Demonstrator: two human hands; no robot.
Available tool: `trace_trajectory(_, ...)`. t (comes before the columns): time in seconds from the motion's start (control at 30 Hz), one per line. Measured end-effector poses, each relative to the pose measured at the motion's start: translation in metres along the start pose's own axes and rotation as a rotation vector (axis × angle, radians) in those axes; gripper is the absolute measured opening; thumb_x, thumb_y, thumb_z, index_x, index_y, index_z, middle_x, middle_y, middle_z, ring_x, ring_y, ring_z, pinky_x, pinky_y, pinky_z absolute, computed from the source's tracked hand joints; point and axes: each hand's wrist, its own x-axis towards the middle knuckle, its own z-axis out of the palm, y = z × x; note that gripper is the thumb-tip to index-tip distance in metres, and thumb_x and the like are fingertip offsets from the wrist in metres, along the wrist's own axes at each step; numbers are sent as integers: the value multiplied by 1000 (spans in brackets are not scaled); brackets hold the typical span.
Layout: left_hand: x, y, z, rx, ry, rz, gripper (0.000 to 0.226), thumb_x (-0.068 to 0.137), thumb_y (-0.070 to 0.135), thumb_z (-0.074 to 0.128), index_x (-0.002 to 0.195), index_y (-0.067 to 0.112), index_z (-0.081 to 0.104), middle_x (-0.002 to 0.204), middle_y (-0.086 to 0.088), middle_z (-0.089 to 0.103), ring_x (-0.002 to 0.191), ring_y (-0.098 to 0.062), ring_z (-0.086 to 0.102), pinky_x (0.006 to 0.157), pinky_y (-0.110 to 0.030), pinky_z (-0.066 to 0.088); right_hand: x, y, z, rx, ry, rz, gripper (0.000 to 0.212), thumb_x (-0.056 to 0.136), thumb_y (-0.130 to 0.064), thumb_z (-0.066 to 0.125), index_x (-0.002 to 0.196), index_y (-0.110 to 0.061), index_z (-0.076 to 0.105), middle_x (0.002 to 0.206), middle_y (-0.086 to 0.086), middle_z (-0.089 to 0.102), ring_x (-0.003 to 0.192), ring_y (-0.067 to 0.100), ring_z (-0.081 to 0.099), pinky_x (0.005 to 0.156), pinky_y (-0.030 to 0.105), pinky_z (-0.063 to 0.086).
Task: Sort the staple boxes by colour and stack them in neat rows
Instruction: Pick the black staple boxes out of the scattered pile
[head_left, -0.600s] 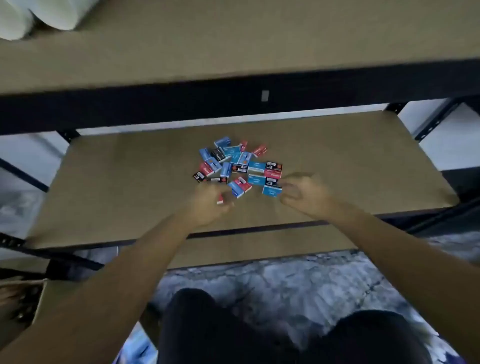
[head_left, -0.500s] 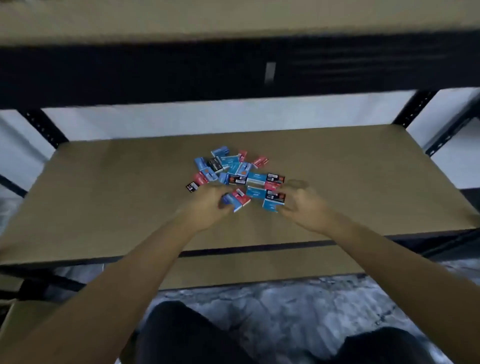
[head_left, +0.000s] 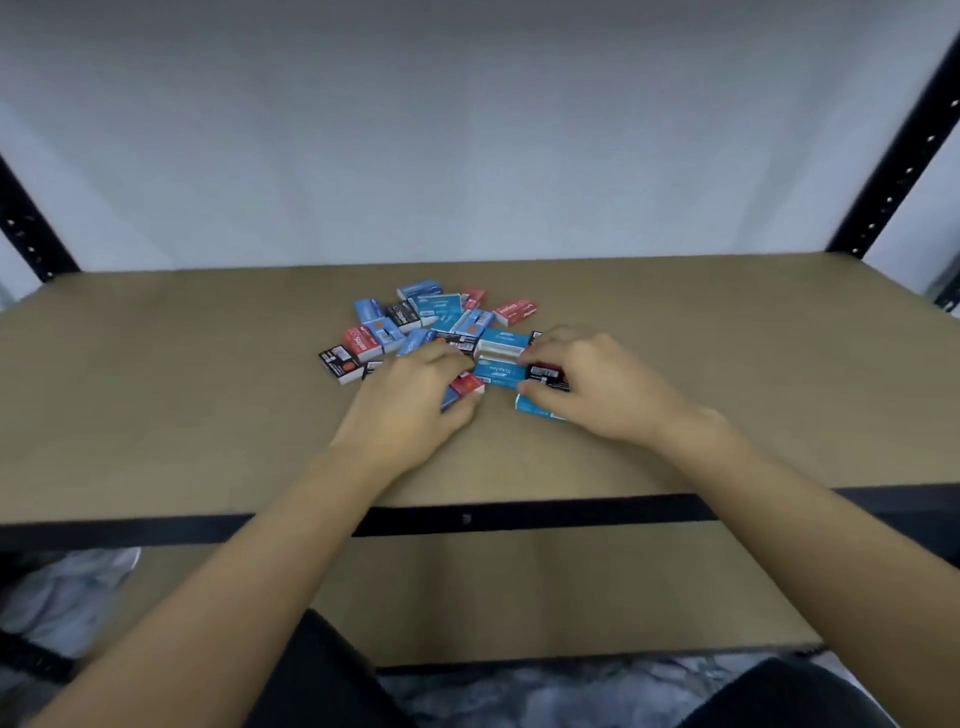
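Staple boxes (head_left: 441, 322): mixed red, blue and black, in one loose unsorted heap at mid-shelf, slightly left of centre. No rows visible.

Shelf (head_left: 208, 405): brown board. Broad bare board to left and right of the heap, and a narrower bare band between the heap and the far edge at the wall. Bare strip on the near side too, ending at the black front rail (head_left: 545, 512). Heap sits well apart from every edge.

Heap outliers: a dark box (head_left: 340, 364) at the left fringe; a lone red one (head_left: 514, 310) at the far right, just beside the rest.

Left hand (head_left: 415, 400): at the near side of the heap, fingers curled, thumb and fingers closed round a red box (head_left: 469, 383).

Right hand (head_left: 592, 387): at the near right of the heap, fingertips and thumb pinching a black box (head_left: 545, 372). A blue box (head_left: 532, 407) lies partly under the thumb; contact unclear.

Black perforated uprights: left (head_left: 26, 228), right (head_left: 904, 150), at the far corners. Lower shelf (head_left: 519, 587) shows below the rail.
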Motion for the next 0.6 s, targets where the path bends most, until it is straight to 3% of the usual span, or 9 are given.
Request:
trace_trajectory(0.07,1,2,1,6,-5,-3,38,91,41,55,124,22,61,128,7,59,113,-18,58,89,-37,52,-5,1,-3,21,2,-30,37,92,-38,59,121,-17,68,123,3,67,114,22,60,97,40,48)
trace_trajectory(0.13,1,6,3,0,-12,7,41,92,37,53,129,19,58,133,5,57,119,-18,55,94,-33,48,-15,4,-5,59,-27,-37,38,95,-34,60,129,-18,64,139,1,59,129,15,52,110,27,37)
trace_trajectory(0.27,1,10,2,-23,16,30,42,92,34,52,131,20,57,134,6,56,120,-18,54,95,-33,48,-30,15,-9,203,-50,-5,34,96,-26,61,131,-23,63,143,-8,54,132,-4,41,102,-2,22)
trace_trajectory(0.33,1,10,4,-16,4,52,40,91,32,52,129,21,58,134,6,57,120,-17,54,95,-33,48,-36,20,-9,273,-19,29,32,96,-22,61,128,-22,65,139,-11,56,126,-10,42,100,-4,23)
trace_trajectory(0.47,0,12,5,7,12,90,37,91,29,54,125,19,63,134,4,59,121,-17,55,101,-33,45,-38,31,-7,340,47,115,27,94,-15,64,118,-23,72,128,-12,65,121,-3,55,100,2,32)
trace_trajectory(0.53,-2,13,3,14,32,119,33,91,25,56,122,17,66,130,2,61,118,-18,57,99,-34,47,-32,33,-8,308,107,142,24,91,-15,67,113,-22,75,120,-10,69,112,3,61,91,0,35)
trace_trajectory(0.6,-3,15,0,28,50,157,30,90,22,58,117,15,68,124,0,64,112,-19,60,95,-37,50,-27,35,-9,247,208,189,21,85,-20,74,106,-20,75,104,-9,69,96,9,64,79,8,42)
